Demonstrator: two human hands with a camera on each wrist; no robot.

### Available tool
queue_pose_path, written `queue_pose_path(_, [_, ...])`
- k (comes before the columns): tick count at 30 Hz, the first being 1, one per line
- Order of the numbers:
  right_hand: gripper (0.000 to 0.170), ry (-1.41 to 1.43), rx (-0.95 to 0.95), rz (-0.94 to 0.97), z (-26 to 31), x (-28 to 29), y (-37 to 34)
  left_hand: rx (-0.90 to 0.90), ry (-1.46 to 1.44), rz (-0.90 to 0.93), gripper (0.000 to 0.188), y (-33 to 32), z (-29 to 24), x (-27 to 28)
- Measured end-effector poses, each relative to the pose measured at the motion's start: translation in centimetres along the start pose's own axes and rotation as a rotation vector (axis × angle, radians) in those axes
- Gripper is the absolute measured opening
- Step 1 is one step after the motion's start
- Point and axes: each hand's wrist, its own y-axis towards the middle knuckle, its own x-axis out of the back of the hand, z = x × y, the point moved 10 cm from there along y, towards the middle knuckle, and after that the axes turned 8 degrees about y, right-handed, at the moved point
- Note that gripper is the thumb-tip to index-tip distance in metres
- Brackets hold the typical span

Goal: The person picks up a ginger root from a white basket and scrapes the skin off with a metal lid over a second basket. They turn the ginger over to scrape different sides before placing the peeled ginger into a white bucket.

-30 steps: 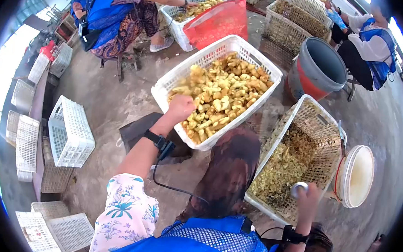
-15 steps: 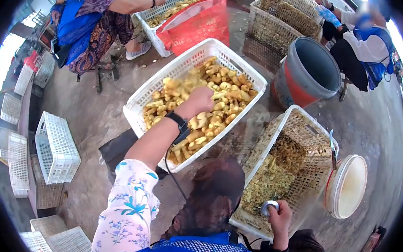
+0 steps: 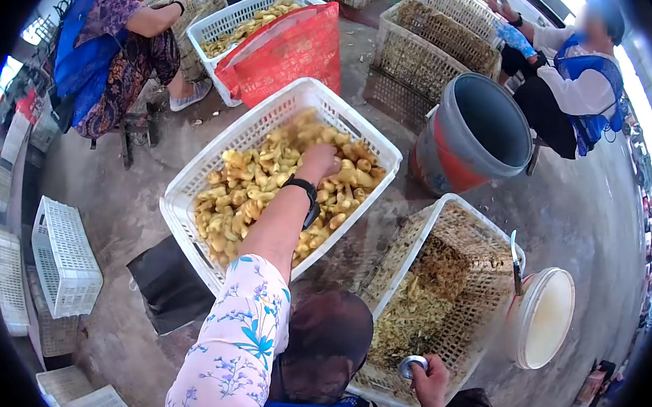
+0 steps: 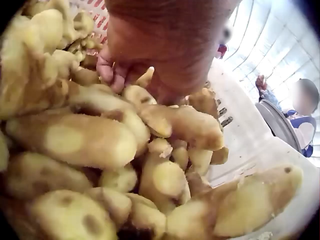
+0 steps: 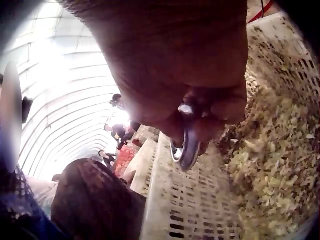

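Observation:
A white plastic crate [image 3: 181,195] full of ginger roots [image 3: 257,173] stands in front of me. My left hand [image 3: 319,162] reaches into the pile, and in the left wrist view its curled fingers [image 4: 117,77] close over a small piece of ginger [image 4: 146,78]; the thumb is hidden. My right hand [image 3: 431,381] pinches a small, shiny round metal tool [image 3: 412,367], which shows as a ring in the right wrist view. It hovers over the near end of a soiled crate [image 3: 482,220] holding yellowish-brown peelings [image 3: 417,306].
A knife [image 3: 516,263] rests at the soiled crate's right rim beside a white lidded bucket [image 3: 547,318]. Behind stand a grey-red barrel [image 3: 487,131] and a red bag [image 3: 282,59]. White crates [image 3: 65,258] line the left. Two people [image 3: 111,56] sit at the back left and right.
My left hand has moved from the near left part of the ginger pile to its far right part. The right hand keeps the round metal tool over the soiled crate. The head view has shifted.

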Motion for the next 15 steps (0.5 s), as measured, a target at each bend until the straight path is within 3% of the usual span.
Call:
queue_pose_path(4, [0.014,-0.017,0.015,0.009,0.1,-0.2,0.1,0.114,-0.068,0.074,0.029,0.6,0.7,-1.4])
queue_pose_path(7, [0.016,-0.066,-0.029,0.016,1.1,-0.7,-0.2,0.095,-0.092,0.108,0.032,1.0,1.1,-2.3])
queue_pose_path(11, [0.018,-0.075,0.006,0.016,-0.4,-0.8,-0.1,-0.053,-0.091,0.003,0.029,0.8,1.6,-1.6])
queue_pose_path(12, [0.017,-0.071,0.005,0.025,-0.6,-1.2,-0.3,-0.070,-0.231,-0.161,0.027,-0.5,2.2,0.1])
queue_pose_path(15, [0.016,-0.085,0.019,0.068,-0.2,-1.6,-0.1,0.014,-0.066,-0.037,0.028,-1.4,3.0,-0.1])
